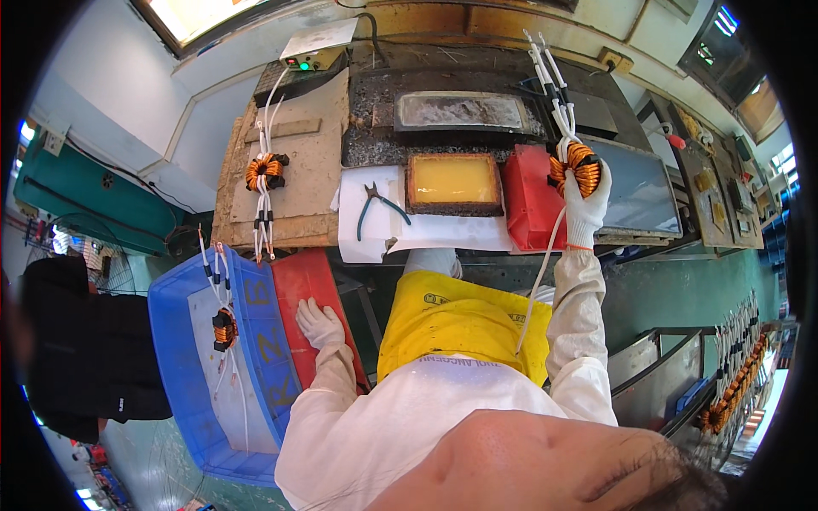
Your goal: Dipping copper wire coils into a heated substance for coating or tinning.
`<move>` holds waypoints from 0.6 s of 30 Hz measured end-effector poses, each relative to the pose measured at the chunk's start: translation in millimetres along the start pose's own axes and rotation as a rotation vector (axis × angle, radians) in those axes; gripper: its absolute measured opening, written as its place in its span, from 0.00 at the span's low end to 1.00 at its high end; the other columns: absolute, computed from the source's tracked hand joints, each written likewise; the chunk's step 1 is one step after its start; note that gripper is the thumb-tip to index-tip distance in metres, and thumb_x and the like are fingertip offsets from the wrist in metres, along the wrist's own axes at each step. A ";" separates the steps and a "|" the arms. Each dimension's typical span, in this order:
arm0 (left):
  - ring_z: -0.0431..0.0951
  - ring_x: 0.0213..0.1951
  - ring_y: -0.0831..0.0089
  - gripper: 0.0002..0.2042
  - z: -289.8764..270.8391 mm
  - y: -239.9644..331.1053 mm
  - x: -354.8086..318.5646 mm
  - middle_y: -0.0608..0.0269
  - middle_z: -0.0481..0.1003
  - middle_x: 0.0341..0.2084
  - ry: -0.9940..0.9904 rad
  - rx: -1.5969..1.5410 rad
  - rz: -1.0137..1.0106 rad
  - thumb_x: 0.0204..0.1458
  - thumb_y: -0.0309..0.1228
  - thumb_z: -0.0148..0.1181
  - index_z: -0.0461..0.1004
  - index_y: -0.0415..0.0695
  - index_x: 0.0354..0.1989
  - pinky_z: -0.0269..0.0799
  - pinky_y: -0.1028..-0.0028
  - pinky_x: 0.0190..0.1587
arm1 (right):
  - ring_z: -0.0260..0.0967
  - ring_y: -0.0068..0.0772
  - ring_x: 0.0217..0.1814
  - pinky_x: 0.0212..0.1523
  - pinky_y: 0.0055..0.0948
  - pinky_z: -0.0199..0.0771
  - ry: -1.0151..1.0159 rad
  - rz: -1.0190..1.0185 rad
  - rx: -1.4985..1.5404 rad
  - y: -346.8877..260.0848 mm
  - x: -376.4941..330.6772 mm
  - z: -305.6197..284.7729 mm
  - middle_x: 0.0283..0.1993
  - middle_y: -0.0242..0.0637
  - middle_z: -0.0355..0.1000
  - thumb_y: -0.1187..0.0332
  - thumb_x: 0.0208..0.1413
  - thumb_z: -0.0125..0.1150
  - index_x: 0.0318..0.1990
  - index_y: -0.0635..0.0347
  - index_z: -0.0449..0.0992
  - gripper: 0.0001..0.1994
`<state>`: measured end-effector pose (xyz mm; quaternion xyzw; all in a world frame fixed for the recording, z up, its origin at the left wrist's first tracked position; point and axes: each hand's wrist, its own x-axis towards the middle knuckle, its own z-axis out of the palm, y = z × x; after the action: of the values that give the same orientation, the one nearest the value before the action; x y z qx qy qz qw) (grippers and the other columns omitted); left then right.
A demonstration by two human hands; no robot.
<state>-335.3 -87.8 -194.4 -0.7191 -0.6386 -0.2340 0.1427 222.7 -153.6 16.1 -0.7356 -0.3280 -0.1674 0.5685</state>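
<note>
My gloved right hand [586,207] is closed around a copper-wound toroidal coil [577,168] at the right of the bench, beside a red box-like block [530,198]. The coil's white leads with black sleeves stand up toward the back. My gloved left hand [319,324] lies flat with fingers stretched on a red board [305,294] below the bench's front edge. A second coil [265,173] rests on the left of the bench, its leads pointing both ways. Blue-handled cutting pliers [377,207] lie spread on white paper [358,230], next to a tray of yellowish material [454,180].
A blue bin [183,375] at my left holds another coil [224,330]. At the back stand a metal-rimmed solder pot [462,111] and a control box with a green light [313,61]. A rack of coils [733,383] is at the right; a dark-clothed person [85,341] is far left.
</note>
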 end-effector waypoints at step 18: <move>0.67 0.59 0.47 0.22 -4.7 2.5 -2.1 0.45 0.67 0.56 0.004 0.004 -0.027 0.50 0.33 0.57 0.68 0.40 0.54 0.59 0.51 0.65 | 0.69 0.34 0.55 0.58 0.30 0.70 -0.007 0.021 0.056 9.3 -7.1 -3.1 0.56 0.43 0.69 0.70 0.51 0.70 0.61 0.64 0.64 0.30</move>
<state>-333.8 -92.2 -191.3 -0.7095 -0.6485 -0.2362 0.1424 224.2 -159.8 5.8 -0.7235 -0.3268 -0.1495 0.5894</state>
